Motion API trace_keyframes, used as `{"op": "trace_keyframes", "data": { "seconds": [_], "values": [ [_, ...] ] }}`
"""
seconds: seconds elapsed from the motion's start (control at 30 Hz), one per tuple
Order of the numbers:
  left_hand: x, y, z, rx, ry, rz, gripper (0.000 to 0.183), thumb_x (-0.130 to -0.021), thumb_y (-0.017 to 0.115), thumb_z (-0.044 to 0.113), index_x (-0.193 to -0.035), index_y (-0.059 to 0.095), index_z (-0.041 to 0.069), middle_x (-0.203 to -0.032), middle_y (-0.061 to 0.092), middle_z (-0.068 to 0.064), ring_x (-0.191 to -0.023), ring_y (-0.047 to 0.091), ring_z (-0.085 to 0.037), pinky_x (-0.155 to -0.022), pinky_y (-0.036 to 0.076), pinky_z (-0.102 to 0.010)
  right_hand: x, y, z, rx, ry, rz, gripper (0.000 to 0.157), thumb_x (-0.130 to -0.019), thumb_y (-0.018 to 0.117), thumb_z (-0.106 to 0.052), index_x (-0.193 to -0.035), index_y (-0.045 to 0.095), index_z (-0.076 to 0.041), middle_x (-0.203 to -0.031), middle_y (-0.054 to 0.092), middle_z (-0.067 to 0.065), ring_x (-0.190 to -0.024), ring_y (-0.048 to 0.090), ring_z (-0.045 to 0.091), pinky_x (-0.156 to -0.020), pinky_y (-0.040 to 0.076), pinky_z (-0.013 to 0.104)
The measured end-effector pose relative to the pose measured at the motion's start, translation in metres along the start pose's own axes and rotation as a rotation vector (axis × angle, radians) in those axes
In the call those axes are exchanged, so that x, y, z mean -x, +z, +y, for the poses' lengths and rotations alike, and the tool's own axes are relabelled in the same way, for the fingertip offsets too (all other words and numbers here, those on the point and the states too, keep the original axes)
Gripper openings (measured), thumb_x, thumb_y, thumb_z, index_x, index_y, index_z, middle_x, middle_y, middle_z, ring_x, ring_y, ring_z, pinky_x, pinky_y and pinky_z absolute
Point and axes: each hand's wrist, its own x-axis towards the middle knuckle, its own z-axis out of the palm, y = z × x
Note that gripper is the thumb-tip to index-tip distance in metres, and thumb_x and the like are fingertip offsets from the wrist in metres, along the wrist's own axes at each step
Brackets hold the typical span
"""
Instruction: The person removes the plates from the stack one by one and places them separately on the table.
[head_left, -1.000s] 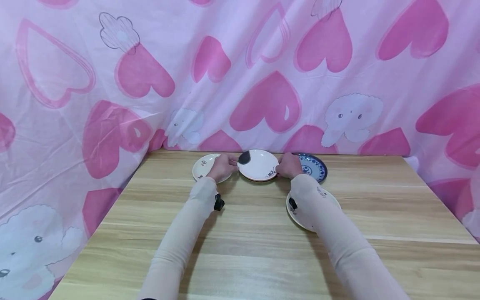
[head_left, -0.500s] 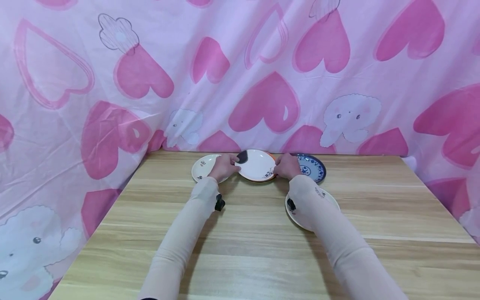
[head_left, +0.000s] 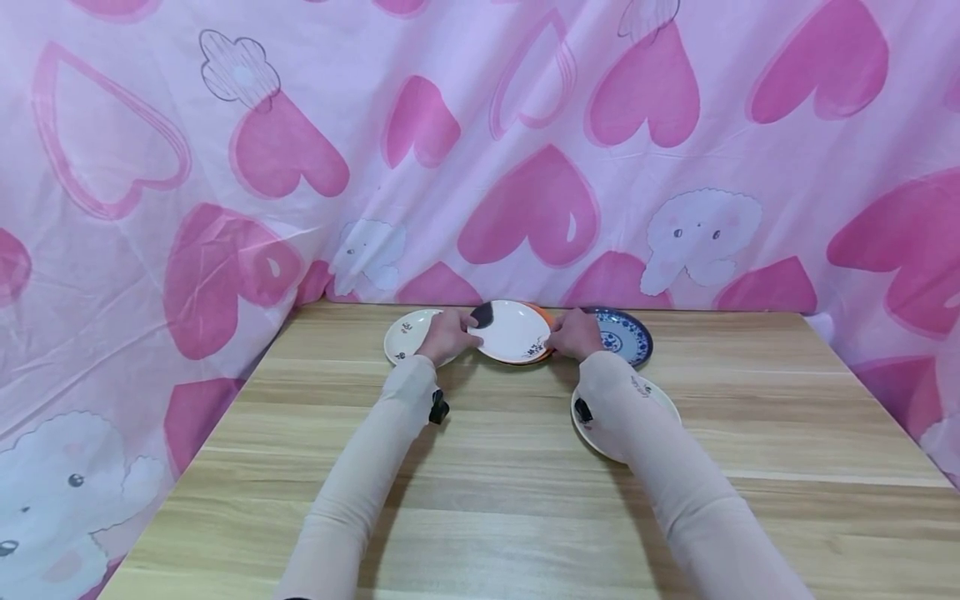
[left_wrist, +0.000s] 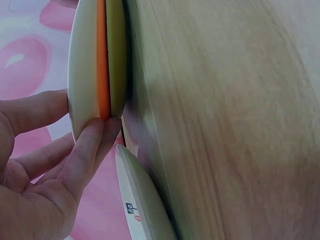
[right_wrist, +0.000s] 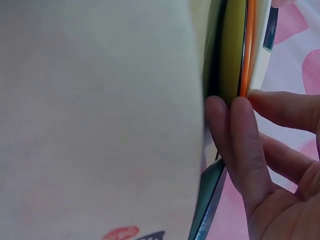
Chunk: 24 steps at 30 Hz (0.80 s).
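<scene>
A white plate (head_left: 510,332) with a dark patch and a small floral print lies on top of a stack at the table's far edge. Beneath it show an orange layer (left_wrist: 102,60) and a yellow-green layer (left_wrist: 117,60). My left hand (head_left: 447,333) grips the left rim of these stacked plates, thumb and fingers on both sides of the edge. At the opposite rim my right hand (head_left: 576,333) holds the stack, its fingertips (right_wrist: 242,107) against the orange and yellow-green edges. The white plate sits a little left of the orange one.
Just left is a cream plate (head_left: 401,337), partly behind my left hand. On the right stands a blue-patterned plate (head_left: 626,333). Another cream plate (head_left: 663,400) lies nearer, under my right forearm. A pink heart-print cloth (head_left: 525,208) hangs behind the wooden table (head_left: 480,500).
The white plate has shifted slightly left, and more of the orange plate now shows at its right. Both hands have stayed at the rims, the right moving slightly left.
</scene>
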Motion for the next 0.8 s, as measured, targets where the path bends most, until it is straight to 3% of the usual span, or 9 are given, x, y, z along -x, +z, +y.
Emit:
{"op": "trace_keyframes", "data": {
  "seconds": [0.3, 0.7, 0.8],
  "values": [
    [0.0022, -0.0025, -0.0006, 0.009, -0.041, 0.011, 0.045, -0.083, 0.079, 0.014, -0.126, 0.068, 0.003, -0.123, 0.068, -0.017, -0.11, 0.058, -0.027, -0.103, 0.049, -0.039, 0.0008, 0.0006, -0.0005, 0.005, -0.011, 0.021, 0.024, -0.089, 0.061, -0.007, -0.106, 0.076, -0.002, -0.099, 0.077, 0.015, -0.069, 0.071, 0.015, -0.057, 0.052, 0.019],
    [0.0058, -0.0074, -0.0061, 0.061, -0.032, 0.021, 0.043, -0.081, 0.079, 0.012, -0.123, 0.071, 0.005, -0.115, 0.069, -0.016, -0.103, 0.058, -0.022, -0.096, 0.051, -0.034, 0.0009, 0.0003, -0.0033, 0.031, 0.002, 0.007, 0.032, -0.088, 0.063, -0.007, -0.118, 0.072, 0.0, -0.115, 0.074, 0.019, -0.074, 0.072, 0.015, -0.061, 0.055, 0.02],
    [0.0074, -0.0099, -0.0073, 0.084, -0.028, 0.02, 0.043, -0.08, 0.079, 0.011, -0.122, 0.071, 0.005, -0.113, 0.069, -0.016, -0.102, 0.059, -0.023, -0.095, 0.052, -0.034, 0.0016, 0.0, -0.0035, 0.042, -0.003, 0.007, 0.032, -0.087, 0.063, -0.008, -0.117, 0.072, 0.0, -0.111, 0.075, 0.018, -0.074, 0.071, 0.015, -0.062, 0.054, 0.02]
  ]
}}
